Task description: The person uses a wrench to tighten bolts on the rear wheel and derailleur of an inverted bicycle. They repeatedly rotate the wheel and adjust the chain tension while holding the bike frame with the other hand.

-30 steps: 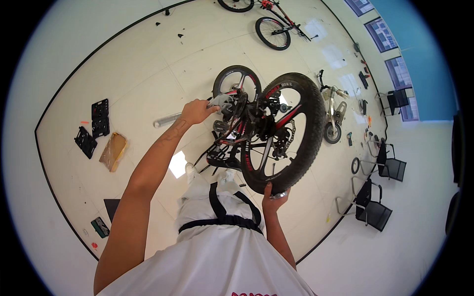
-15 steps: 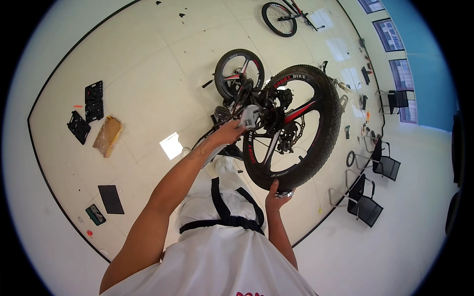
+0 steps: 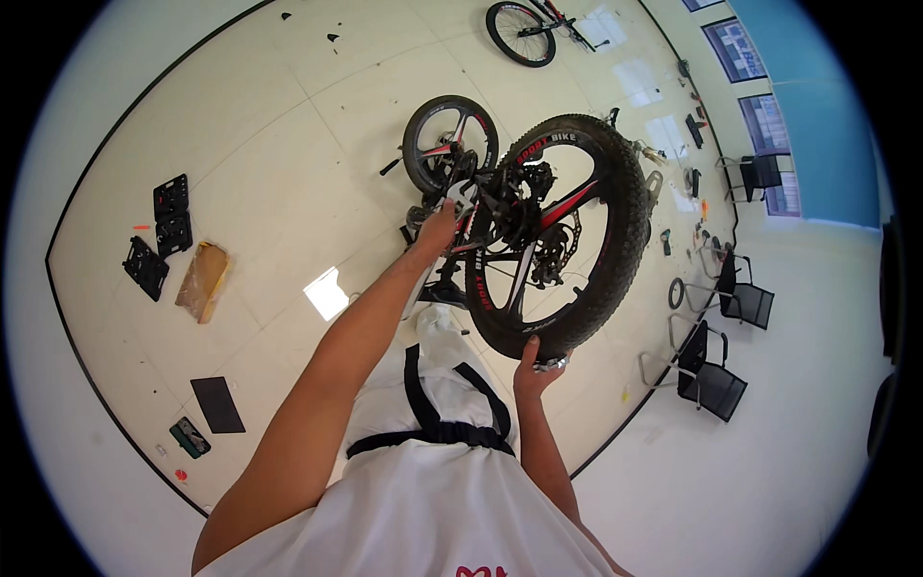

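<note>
A black bicycle with three-spoke wheels stands before me. Its near wheel (image 3: 620, 252), with a knobby tyre and red-and-white spokes, rises close to me. A toothed disc (image 3: 553, 258) sits near its hub, and the smaller-looking far wheel (image 3: 415, 137) lies beyond. My left hand (image 3: 437, 229) is closed around a grey, wrench-like metal tool (image 3: 462, 195) beside the frame; part of the tool is hidden under my hand and forearm. My right hand (image 3: 535, 373) grips the bottom of the near tyre, thumb on its side. Something silvery shows at its fingers, too small to tell.
On the tiled floor at left are black tool cases (image 3: 173, 216), a cardboard box (image 3: 203, 281), a dark flat panel (image 3: 218, 405) and a green case (image 3: 189, 437). Black chairs (image 3: 711, 383) line the right wall. Another bicycle (image 3: 522, 37) lies at the far end, with loose parts along the right.
My left hand has moved forward and slightly left with the grey tool, away from the near wheel's hub. My right hand stays on the tyre. The whole view has shifted slightly.
</note>
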`<state>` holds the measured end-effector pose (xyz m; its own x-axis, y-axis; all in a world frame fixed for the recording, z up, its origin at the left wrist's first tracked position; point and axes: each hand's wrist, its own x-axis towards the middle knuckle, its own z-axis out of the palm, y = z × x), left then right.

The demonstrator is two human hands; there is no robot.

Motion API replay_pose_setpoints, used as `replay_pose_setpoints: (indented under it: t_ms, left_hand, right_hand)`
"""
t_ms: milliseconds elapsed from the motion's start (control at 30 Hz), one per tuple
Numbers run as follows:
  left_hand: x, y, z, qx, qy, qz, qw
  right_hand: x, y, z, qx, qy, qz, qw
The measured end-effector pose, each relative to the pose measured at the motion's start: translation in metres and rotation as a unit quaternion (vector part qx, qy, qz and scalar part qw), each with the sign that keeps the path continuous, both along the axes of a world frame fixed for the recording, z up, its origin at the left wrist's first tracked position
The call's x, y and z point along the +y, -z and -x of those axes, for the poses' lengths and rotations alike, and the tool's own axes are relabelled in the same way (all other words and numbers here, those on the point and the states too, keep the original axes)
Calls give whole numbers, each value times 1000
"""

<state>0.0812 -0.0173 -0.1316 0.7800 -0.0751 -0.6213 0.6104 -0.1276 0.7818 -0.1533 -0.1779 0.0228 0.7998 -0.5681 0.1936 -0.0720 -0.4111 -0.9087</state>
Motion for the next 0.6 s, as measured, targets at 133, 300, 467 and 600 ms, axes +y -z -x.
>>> replay_pose_setpoints:
  t_ms: [133,300,467,600]
  left_hand:
    - [-37,20,-3,-148,28,-97,984]
    - [-33,14,3,-61,57,-28,996]
    - [-37,72,-15,-37,-77,65,994]
    - [7,32,10,-131,157,44,978]
  right_hand:
    - [-1,0,-2,-8,-14,38,999]
    - [3,-4,3,-7,0,5,1000]
    - [17,-17,-20,-22,-27,7,999]
    - [7,-2,-4,-11,23,18,1000]
